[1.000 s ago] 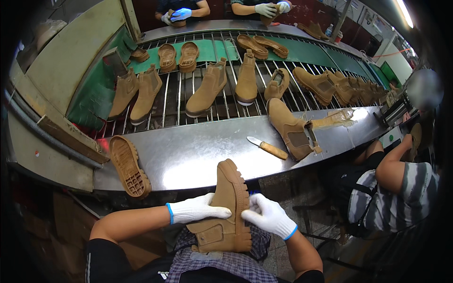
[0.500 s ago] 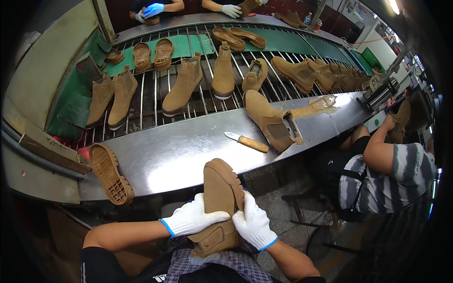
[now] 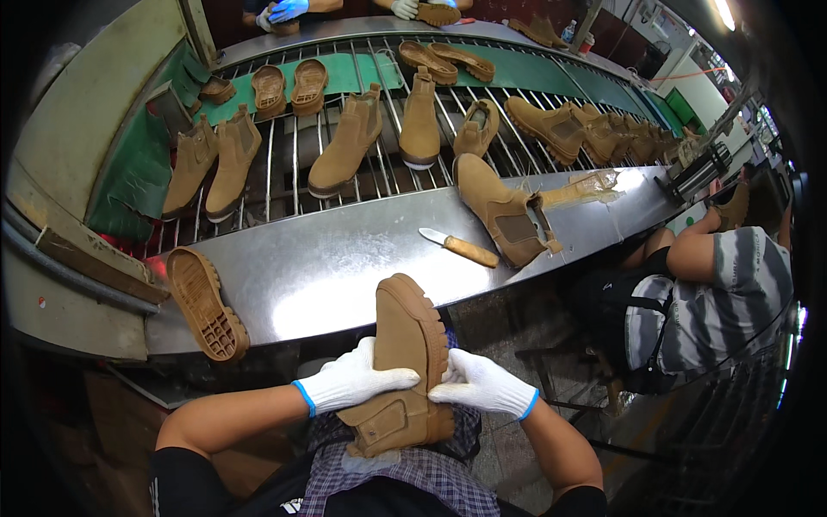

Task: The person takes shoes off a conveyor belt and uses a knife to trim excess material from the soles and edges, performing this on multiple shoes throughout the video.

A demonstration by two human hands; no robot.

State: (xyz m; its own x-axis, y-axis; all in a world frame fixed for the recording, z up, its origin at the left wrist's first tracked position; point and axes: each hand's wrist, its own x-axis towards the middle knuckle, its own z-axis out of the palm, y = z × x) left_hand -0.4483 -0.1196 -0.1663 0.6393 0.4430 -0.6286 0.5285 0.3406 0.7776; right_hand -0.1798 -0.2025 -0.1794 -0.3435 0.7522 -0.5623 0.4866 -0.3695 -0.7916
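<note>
In front of my lap I hold a tan suede ankle boot (image 3: 398, 323), toe pointing away, its thick lugged sole facing right. My left hand (image 3: 357, 379), in a white knit glove, is closed around the upper, thumb across the instep. My right hand (image 3: 484, 383), gloved likewise, is closed at the sole's edge near the arch, thumb and fingers pressing there; some fingertips are hidden behind the sole. Beyond, on the metal ledge, lie a wood-handled knife (image 3: 465, 248), another tan boot (image 3: 500, 211) on its side and a loose tan sole (image 3: 205, 302).
Behind the ledge a rack of metal bars (image 3: 293, 159) carries several tan boots and soles, some on green sheets (image 3: 530, 82). Gloved people work across it. At the right a seated person in a striped shirt (image 3: 728, 297) handles a boot. A table wall (image 3: 82, 172) bounds the left.
My right hand has shifted outward along the sole, its thumb now off the upper and at the sole edge. The boot has turned slightly, showing more of the heel. The whole view has shifted a little.
</note>
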